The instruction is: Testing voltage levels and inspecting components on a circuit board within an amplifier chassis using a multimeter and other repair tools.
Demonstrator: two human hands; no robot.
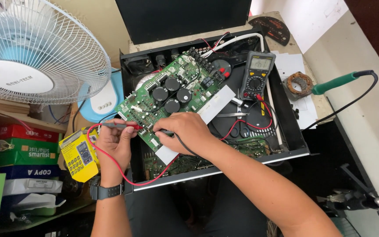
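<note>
A green circuit board (172,94) with several black capacitors lies tilted across an open black metal chassis (292,131). My left hand (116,142) holds a red test probe (120,125) against the board's near left edge. My right hand (188,130) grips a black test probe (166,131), its tip on the board's near corner. Red and black leads run to a dark multimeter (256,74) lying inside the chassis at the right. A dark watch is on my left wrist.
A white and blue desk fan (31,52) stands at the left. A yellow meter package (79,154) lies beside my left hand. A green-handled soldering iron (335,82) rests at the right near a copper coil (298,84). Boxes are stacked at lower left. Scissors lie in the chassis.
</note>
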